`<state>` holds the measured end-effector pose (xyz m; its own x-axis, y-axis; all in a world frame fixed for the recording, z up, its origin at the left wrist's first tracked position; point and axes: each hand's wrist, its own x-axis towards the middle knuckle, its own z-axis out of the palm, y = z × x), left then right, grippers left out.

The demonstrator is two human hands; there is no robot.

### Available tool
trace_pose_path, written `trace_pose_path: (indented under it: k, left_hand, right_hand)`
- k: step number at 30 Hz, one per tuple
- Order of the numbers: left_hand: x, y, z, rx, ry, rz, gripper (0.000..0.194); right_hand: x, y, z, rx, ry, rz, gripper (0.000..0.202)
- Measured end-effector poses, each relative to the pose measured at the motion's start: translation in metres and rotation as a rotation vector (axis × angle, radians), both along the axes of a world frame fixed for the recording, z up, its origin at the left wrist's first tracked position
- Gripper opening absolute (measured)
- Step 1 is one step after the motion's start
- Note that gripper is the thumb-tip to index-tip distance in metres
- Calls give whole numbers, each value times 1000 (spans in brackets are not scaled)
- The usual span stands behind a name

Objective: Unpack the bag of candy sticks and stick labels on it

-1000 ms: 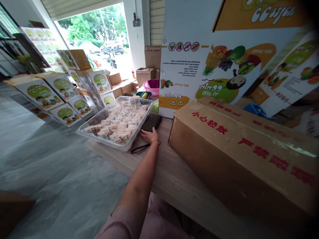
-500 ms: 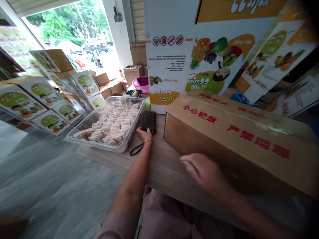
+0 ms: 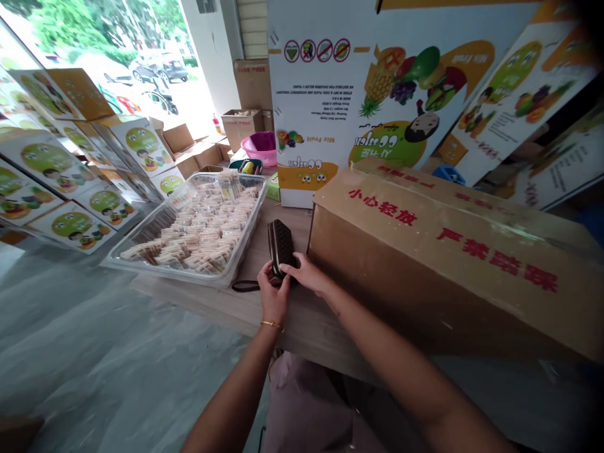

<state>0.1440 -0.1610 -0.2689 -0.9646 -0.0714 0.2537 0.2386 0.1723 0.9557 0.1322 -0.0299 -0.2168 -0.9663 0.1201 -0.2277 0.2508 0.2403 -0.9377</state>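
Observation:
A dark brown patterned wallet [image 3: 281, 242] is tilted up on its edge on the wooden table [image 3: 311, 314], its zipped side showing. My left hand [image 3: 274, 296] grips its near end, a gold bracelet on the wrist. From the right, my right hand [image 3: 304, 274] pinches the same near corner. The wallet's wrist strap [image 3: 246, 286] lies on the table to the left. Left of the wallet stands a clear plastic tray [image 3: 231, 270] filled with small wrapped packets [image 3: 202, 226].
A large taped brown carton [image 3: 377, 251] borders my right arm. Behind it rises a white printed box [image 3: 321, 94]. Farther back are a pink basket [image 3: 260, 146] and a dark green bowl [image 3: 246, 167]. Printed boxes [image 3: 70, 223] are stacked at the left.
My right hand has moved left from beside the carton and taken hold of the wallet. The wallet, flat before, is now tipped onto its edge. The view has shifted slightly.

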Motion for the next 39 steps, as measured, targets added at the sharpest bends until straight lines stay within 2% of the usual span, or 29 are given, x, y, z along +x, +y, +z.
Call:
trace_pose_path:
  k: [4, 9, 14, 18, 21, 25, 28, 30, 33, 36, 39]
  left_hand:
    - [-3, -10, 6, 171, -101, -169, 50]
    - [-20, -8, 14, 335, -330, -138, 57]
    - [-29, -9, 24, 490, -528, -312, 61]
    - [-29, -15, 29, 519, -576, -343, 66]
    - [-25, -11, 27, 414, -532, -328, 78]
    - [-23, 0, 19, 30, -219, -162, 98]
    - [-33, -1, 16, -123, -81, -42, 77]
    - [-45, -4, 21, -175, -18, 2, 64]
    - [-72, 0, 35, -292, 89, 87, 59]
    - [-104, 19, 49, -390, 125, 167, 59]
    - [-134, 41, 54, -443, 90, 206, 57]
  right_hand:
    - [1, 2, 0, -62, -63, -26, 75]
    - [0, 10, 4, -167, -66, -37, 61]
    - [4, 18, 4, -228, -61, -37, 53]
    - [4, 20, 2, -232, -57, -12, 53]
    - [5, 21, -4, -211, -25, 27, 52]
    - [16, 24, -14, -46, 32, 39, 36]
    - [31, 31, -19, 100, 83, 5, 26]
    - [44, 38, -21, 151, 116, 18, 24]
    - [62, 49, -23, 227, 128, 43, 28]
    - [76, 56, -19, 273, 120, 36, 32]
    - [85, 59, -13, 321, 152, 56, 34]
